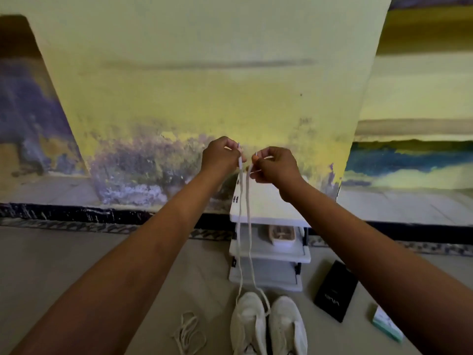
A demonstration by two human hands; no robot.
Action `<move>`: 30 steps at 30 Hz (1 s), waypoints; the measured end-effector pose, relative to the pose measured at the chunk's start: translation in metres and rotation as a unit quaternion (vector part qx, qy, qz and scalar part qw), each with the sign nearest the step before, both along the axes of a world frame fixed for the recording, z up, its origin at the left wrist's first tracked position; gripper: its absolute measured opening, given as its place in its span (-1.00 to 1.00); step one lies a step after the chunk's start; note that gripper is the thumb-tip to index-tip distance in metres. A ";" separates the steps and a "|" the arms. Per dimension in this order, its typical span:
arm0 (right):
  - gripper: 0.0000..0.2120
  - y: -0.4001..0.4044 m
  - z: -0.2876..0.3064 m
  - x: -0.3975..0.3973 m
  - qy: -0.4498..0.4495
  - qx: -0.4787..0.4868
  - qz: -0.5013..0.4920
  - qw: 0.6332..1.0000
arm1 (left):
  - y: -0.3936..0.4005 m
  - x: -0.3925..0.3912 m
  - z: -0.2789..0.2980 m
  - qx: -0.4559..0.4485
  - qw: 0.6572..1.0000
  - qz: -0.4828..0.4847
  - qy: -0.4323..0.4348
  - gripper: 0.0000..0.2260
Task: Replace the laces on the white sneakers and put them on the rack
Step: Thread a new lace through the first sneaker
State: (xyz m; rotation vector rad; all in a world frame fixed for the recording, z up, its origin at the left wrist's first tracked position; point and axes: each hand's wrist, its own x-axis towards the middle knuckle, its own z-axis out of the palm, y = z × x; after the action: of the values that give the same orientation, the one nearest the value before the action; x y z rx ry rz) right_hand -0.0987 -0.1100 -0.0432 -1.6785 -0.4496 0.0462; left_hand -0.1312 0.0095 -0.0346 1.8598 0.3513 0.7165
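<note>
Both arms reach forward and up, with the two hands raised close together in front of the stained yellow wall. The left hand pinches one end of a white lace between thumb and curled fingers, its tip poking up just above the grip; the right hand pinches the other end the same way, and the two tips stand just beside each other. From the hands the two strands of the lace hang down side by side, passing in front of the white rack, and run to the left one of the white sneakers, where they enter near its front end. The sneakers stand as a pair on the floor, touching or nearly touching each other, toes pointing at the foot of the rack and just short of it. The rack stands against the wall's dark base strip and has stacked shelves; a tan shoe lies on the shelf under the top board. A loose pile of pale laces lies on the floor to the left of the sneakers, apart from them. To their right lie a black box and, further right, a small green and white packet
</note>
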 end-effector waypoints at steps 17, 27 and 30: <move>-0.72 -0.043 -0.286 0.000 0.072 -0.436 0.193 0.876 | 0.010 -0.012 -0.291 -0.017 0.963 -0.046 0.264 -0.94; -0.72 -0.030 -0.393 0.018 0.150 -0.464 0.035 0.873 | 0.016 -0.023 -0.366 -0.088 0.962 -0.039 0.255 -0.77; -0.82 -0.029 -0.396 0.017 0.153 -0.433 0.013 0.888 | 0.017 -0.027 -0.371 -0.112 0.962 -0.035 0.247 -0.84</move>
State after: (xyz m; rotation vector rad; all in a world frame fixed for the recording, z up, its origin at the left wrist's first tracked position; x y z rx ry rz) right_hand -0.0820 -0.1393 -0.4391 -2.4848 -0.2062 0.6010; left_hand -0.1577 0.0262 -0.4060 1.8040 0.6546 0.1434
